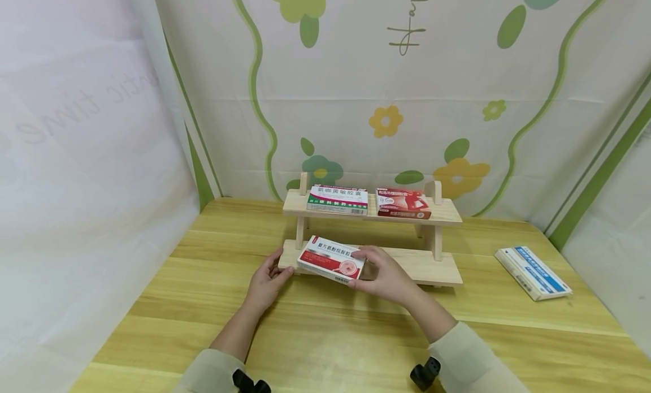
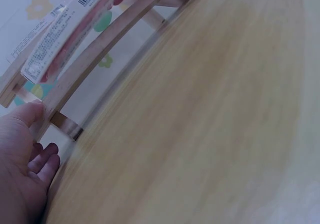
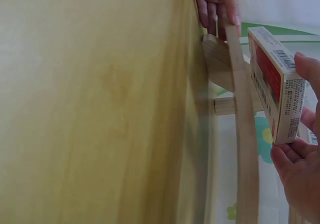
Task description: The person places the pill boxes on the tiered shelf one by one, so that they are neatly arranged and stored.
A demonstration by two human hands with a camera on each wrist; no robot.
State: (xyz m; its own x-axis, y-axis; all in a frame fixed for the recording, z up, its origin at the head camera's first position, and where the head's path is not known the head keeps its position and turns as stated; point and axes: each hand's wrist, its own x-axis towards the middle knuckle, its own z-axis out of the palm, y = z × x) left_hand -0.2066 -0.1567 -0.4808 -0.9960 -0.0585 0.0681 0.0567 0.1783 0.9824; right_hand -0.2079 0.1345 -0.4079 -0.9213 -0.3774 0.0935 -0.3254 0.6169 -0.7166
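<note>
A white and red medicine box (image 1: 330,259) is held in my right hand (image 1: 387,275), thumb on the near edge and fingers on its right end. It is tilted over the left part of the lower tier of a two-tier wooden shelf (image 1: 407,264). At that tier's left end, my left hand (image 1: 267,281) grips the board between thumb and fingers. In the left wrist view the thumb of the left hand (image 2: 22,159) lies against the board's edge. The right wrist view has the medicine box (image 3: 272,84) pinched near its end by the right hand (image 3: 302,169).
On the upper tier sit a white, green and magenta medicine box (image 1: 337,199) and a red medicine box (image 1: 403,203). A blue and white medicine box (image 1: 533,272) lies on the wooden table (image 1: 356,336) at the right. A printed cloth (image 1: 335,82) hangs behind the shelf.
</note>
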